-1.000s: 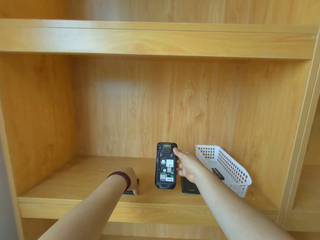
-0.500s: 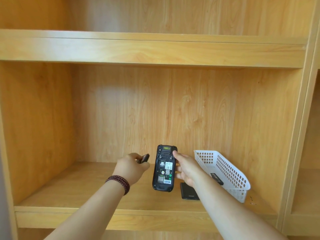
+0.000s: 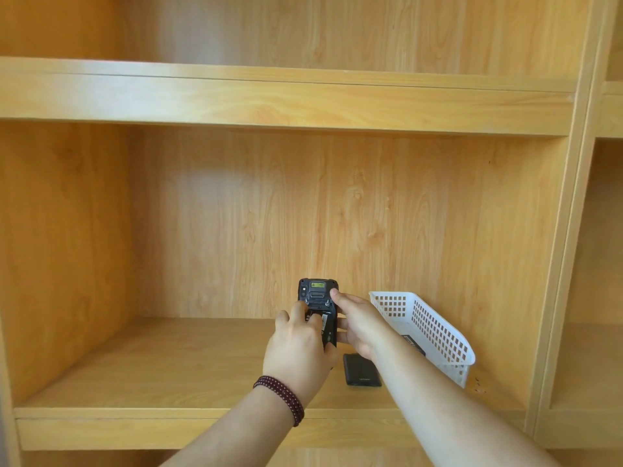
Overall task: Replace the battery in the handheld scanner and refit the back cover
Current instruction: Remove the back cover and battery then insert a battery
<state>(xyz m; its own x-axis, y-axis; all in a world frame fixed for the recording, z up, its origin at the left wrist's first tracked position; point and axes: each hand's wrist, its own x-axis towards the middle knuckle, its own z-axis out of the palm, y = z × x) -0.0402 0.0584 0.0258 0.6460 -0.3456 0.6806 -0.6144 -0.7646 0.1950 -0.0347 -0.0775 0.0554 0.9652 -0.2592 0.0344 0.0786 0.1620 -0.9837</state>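
The black handheld scanner (image 3: 317, 290) stands upright above the shelf with its open back towards me. My right hand (image 3: 361, 321) grips it from the right side, the thumb near its top. My left hand (image 3: 296, 348) holds a black battery (image 3: 326, 329) against the scanner's back compartment and hides the lower half of the device. How far the battery sits in the compartment is hidden by my fingers. A flat black rectangular part (image 3: 362, 370) lies on the shelf just below my right hand.
A white perforated plastic basket (image 3: 438, 332) stands tilted at the right of the wooden shelf (image 3: 151, 372), with a dark item (image 3: 414, 343) inside. An upper shelf board runs overhead, and a vertical panel closes the compartment on the right.
My left hand lifted a black battery from the shelf's left side and carried it right, onto the scanner's back. My right hand kept the scanner upright in roughly the same place.
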